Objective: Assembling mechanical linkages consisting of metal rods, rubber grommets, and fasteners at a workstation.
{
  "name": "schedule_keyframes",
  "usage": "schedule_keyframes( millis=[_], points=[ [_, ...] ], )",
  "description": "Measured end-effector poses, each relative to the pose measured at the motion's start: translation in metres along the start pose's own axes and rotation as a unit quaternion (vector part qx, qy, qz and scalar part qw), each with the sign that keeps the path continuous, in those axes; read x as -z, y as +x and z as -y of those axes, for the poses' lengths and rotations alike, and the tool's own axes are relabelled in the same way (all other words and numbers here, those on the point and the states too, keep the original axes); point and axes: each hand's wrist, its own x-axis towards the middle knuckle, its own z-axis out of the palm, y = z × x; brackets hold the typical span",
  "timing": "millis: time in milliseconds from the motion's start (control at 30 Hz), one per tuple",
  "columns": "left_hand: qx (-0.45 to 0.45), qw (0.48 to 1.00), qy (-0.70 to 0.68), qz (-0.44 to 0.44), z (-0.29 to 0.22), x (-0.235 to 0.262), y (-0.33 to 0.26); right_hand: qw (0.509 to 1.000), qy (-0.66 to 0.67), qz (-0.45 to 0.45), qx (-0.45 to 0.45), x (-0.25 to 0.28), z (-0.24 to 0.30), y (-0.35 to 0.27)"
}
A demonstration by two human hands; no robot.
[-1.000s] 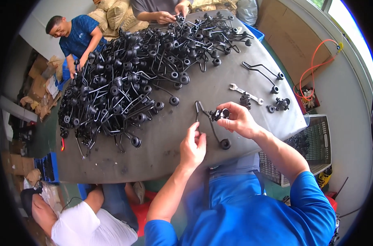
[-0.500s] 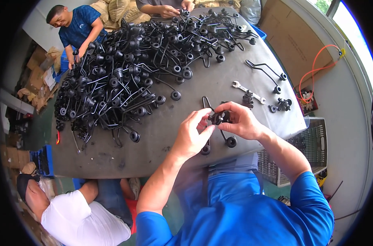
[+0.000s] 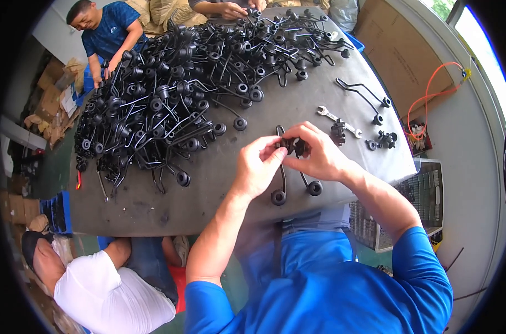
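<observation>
Both hands work one bent black wire part [image 3: 281, 167] near the table's [image 3: 219, 189] near edge: left hand [image 3: 258, 167] pinching it, right hand [image 3: 315, 153] gripping its small black fitting [image 3: 293, 146]. A second ago the left was apart, lower. Farther left, the wire pile [image 3: 175, 94]; right, a wrench [image 3: 337, 119].

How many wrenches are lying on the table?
1. A silver open-ended wrench lies on the grey table, right of the black wire parts pile, beyond the right hand. Others may hide under the pile.

Brown cardboard boxes [image 3: 50, 103], far left
</observation>
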Motion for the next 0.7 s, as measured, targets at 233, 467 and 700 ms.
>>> schedule_keyframes(
  millis=[233, 467, 700],
  points=[
    [-0.061, 0.994, 0.089, 0.027, 0.003, 0.016, -0.006, 0.997, -0.073, 0.024, 0.006, -0.002, 0.005, 0.012],
    [-0.034, 0.999, 0.007, -0.039, 0.056, -0.008, -0.035, 0.968, -0.196, 0.157, 0.012, -0.014, -0.001, 0.000],
    [0.146, 0.933, -0.329, -0.010, 0.053, -0.018, -0.019, 0.979, -0.148, 0.112, 0.082, -0.007, -0.017, -0.003]
  ],
)
